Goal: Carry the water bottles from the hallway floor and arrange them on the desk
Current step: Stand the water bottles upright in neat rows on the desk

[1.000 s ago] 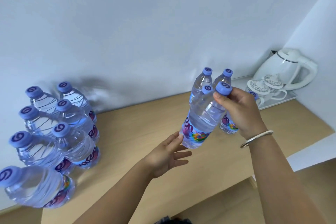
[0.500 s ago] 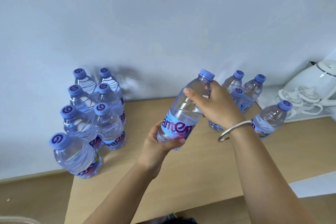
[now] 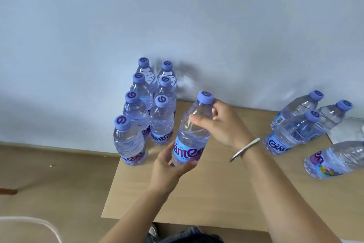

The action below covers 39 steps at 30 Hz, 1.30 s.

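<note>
I hold one clear water bottle (image 3: 192,130) with a blue cap and blue label just above the wooden desk (image 3: 216,187). My right hand (image 3: 220,122) grips its neck and shoulder from the right. My left hand (image 3: 169,166) cups its base from below. To its left, several matching bottles (image 3: 157,116) stand upright in two rows against the wall at the desk's left end. Another group of bottles (image 3: 295,126) stands at the right, and one more bottle (image 3: 338,161) is nearest the right edge.
The white wall (image 3: 177,26) runs right behind the desk. The floor (image 3: 49,183) lies left of the desk's left edge, with a white cord (image 3: 39,225) at the bottom left. A white tray corner (image 3: 342,134) shows at the far right.
The view has swung left, so the kettle and cups have left the frame. The held bottle has moved left toward the two-row group and stands more upright, with my left hand now under its base.
</note>
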### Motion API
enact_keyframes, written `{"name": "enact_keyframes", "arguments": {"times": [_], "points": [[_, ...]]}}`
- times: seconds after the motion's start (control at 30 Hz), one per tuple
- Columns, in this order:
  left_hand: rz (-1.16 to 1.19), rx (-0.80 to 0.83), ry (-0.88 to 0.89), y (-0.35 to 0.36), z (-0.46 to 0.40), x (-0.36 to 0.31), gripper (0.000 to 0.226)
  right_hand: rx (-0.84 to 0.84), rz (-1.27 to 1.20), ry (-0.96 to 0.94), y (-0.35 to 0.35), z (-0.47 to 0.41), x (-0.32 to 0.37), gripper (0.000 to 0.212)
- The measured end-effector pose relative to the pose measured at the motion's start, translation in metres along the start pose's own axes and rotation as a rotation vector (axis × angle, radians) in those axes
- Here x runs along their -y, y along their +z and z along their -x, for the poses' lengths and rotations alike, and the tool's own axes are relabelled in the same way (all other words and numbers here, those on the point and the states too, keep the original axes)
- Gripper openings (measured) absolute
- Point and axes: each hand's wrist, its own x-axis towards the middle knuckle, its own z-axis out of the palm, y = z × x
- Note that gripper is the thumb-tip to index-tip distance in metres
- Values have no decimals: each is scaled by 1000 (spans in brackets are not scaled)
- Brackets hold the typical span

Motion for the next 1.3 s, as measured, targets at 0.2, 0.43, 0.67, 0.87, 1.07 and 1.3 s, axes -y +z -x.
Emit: {"name": "enact_keyframes", "arguments": {"times": [0.2, 0.43, 0.67, 0.87, 1.07, 1.3], "points": [[-66, -138, -71, -29, 6, 20, 54, 192, 8, -25, 49, -5, -5, 27], [-122, -265, -151, -39, 8, 27, 49, 257, -6, -65, 80, -9, -13, 35], [-82, -265, -308, -36, 11, 40, 57, 222, 55, -133, 92, -13, -19, 48], [-16, -254, -314, -36, 7, 37, 28, 224, 59, -179, 97, -13, -19, 46], [-25, -263, -309, -35, 6, 36, 43, 230, 73, -187, 96, -15, -23, 51], [19, -280, -323, -32, 6, 38, 31, 209, 0, -176, 99, -15, -31, 57]]}}
